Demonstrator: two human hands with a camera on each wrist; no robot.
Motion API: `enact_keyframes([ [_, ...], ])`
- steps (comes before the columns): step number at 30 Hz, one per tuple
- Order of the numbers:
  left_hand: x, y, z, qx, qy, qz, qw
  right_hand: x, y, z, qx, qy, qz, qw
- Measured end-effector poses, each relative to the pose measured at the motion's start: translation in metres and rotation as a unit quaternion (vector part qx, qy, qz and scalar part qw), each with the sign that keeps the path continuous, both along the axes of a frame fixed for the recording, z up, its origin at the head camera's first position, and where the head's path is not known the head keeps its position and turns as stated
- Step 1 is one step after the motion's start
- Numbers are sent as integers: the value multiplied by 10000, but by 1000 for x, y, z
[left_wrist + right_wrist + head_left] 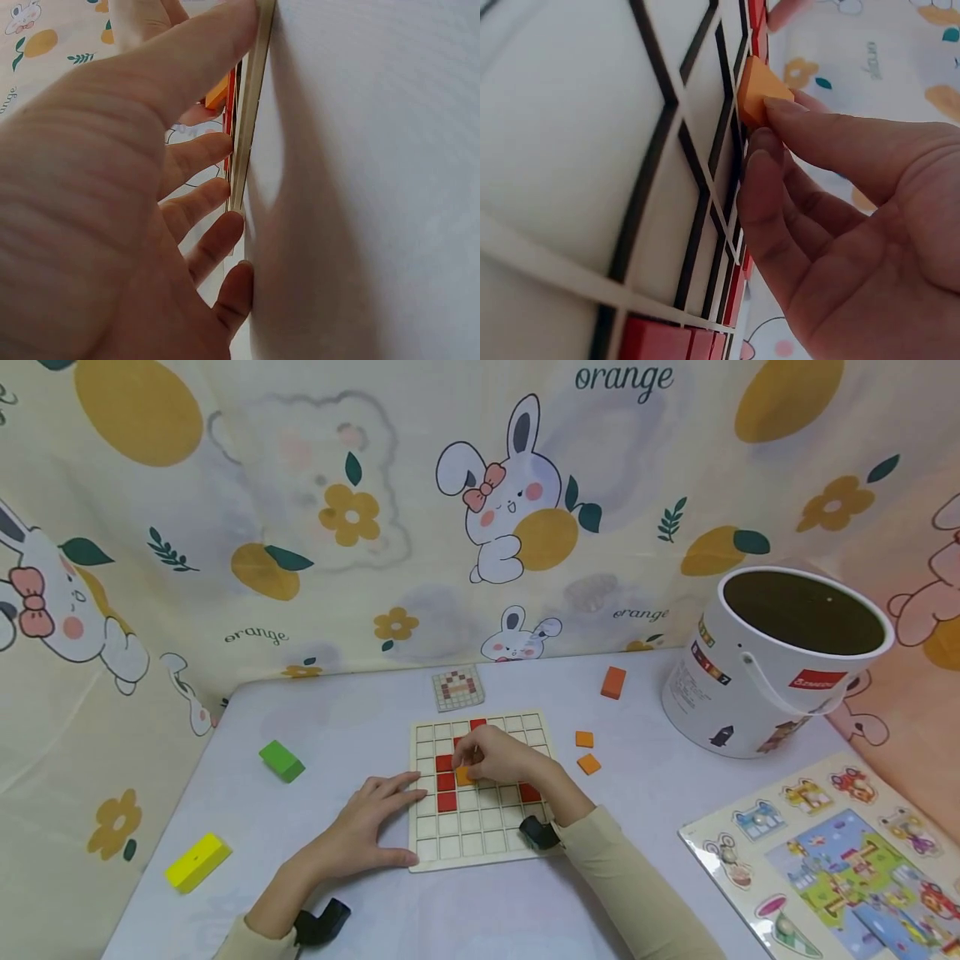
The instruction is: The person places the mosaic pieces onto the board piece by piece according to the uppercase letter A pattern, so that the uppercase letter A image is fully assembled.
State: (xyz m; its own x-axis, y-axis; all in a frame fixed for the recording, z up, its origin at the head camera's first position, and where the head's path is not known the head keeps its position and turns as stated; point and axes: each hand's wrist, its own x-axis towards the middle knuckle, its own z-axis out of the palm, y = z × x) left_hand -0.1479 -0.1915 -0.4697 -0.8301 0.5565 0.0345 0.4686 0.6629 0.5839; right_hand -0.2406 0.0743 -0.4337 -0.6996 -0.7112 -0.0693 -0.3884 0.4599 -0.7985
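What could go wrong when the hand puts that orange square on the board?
1. The orange tile sits tilted at the right hand's fingertips, so it might land crooked across the grid lines instead of flat in a square.
2. That hand hovers close over the red tiles, so it might nudge them out of place.
3. The left hand only presses the grid board's edge; if it lets go, the board may slide.
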Motion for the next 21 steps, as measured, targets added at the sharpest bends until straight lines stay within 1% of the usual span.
enact_keyframes([
  [4,-1,-1,-1,-26,28,-5,10000,3,-2,1,137,167,-165,9996],
  [9,-1,-1,-1,-21,112,-29,9999,5,-3,3,549,545,-339,9964],
  [11,-1,-1,-1,-10,107,-20,9999,6,-2,5,615,623,-401,9954],
  [13,0,-1,-1,-20,113,-5,9999,6,4,6,512,604,-500,9956],
  [16,0,0,-1,-4,59,13,10000,3,20,7,108,441,-661,9968],
  [19,1,1,0,-8,76,11,10000,-3,46,8,-273,381,-899,9948],
  [21,1,0,1,-3,59,13,10000,-8,66,7,-357,449,-1170,9915],
])
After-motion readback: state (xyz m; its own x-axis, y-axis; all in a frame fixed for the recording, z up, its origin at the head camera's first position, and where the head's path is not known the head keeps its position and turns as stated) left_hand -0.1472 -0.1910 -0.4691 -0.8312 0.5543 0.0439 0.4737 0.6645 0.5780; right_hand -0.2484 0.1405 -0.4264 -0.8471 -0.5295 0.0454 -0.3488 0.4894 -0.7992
